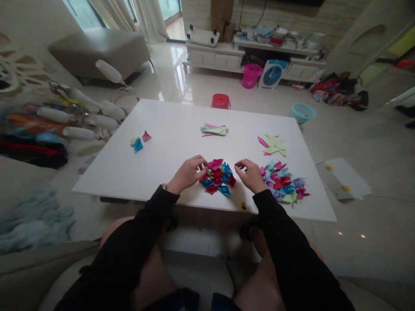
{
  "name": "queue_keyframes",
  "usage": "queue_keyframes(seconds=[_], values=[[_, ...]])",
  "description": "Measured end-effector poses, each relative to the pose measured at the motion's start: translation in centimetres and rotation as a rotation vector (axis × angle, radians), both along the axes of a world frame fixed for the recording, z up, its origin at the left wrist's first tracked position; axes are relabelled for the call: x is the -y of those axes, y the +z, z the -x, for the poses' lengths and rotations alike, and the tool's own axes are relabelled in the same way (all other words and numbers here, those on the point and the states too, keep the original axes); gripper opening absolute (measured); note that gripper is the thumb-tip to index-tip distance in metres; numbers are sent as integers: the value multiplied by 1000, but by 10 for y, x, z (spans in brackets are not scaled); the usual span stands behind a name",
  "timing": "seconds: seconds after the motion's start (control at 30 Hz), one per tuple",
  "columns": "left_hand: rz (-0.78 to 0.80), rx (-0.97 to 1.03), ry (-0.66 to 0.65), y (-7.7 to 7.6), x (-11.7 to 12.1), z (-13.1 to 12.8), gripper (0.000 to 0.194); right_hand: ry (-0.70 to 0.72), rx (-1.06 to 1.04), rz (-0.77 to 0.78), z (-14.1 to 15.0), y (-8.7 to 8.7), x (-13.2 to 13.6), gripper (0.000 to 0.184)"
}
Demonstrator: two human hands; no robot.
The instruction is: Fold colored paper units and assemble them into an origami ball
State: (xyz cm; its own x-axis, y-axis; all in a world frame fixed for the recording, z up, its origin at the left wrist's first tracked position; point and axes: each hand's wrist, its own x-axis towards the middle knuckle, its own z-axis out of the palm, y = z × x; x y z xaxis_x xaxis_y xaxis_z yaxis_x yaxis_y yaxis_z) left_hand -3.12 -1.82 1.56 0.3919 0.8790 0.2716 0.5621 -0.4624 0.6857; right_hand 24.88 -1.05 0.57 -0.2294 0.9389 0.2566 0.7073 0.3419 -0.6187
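Note:
Colourful folded-paper pieces that look like origami cranes lie in a middle pile (216, 178) near the table's front edge, in blue, red and pink. My left hand (189, 172) is at the pile's left side, fingers curved and slightly apart, the tips right by a pink folded paper crane (215, 164). Whether they touch it is hard to make out. On the other side of the pile, my right hand (249, 173) has bent, parted fingers with nothing between them. A larger pile of paper cranes (285, 183) lies just right of that hand.
The white table (168, 151) also carries long folded strips (214, 130), green and pink folded papers (272, 144) and a few small folded pieces (138, 144) at left. A small dark item (243, 206) lies at the front edge. A red stool (221, 101) stands beyond.

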Motion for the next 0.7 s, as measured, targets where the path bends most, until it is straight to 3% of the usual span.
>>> queue_keyframes(seconds=[0.1,0.23,0.43,0.7], values=[[-51,-70,-149,-3,15,-20,15,34,-139,-25,8,5,11,16],[-85,-153,-240,-12,4,-22,14,100,-138,-81,16,11,20,16],[-112,-194,-238,-13,-16,-19,16,217,19,-106,22,4,10,13],[-92,-199,-258,-7,-11,-13,18,289,97,-100,35,-7,2,13]])
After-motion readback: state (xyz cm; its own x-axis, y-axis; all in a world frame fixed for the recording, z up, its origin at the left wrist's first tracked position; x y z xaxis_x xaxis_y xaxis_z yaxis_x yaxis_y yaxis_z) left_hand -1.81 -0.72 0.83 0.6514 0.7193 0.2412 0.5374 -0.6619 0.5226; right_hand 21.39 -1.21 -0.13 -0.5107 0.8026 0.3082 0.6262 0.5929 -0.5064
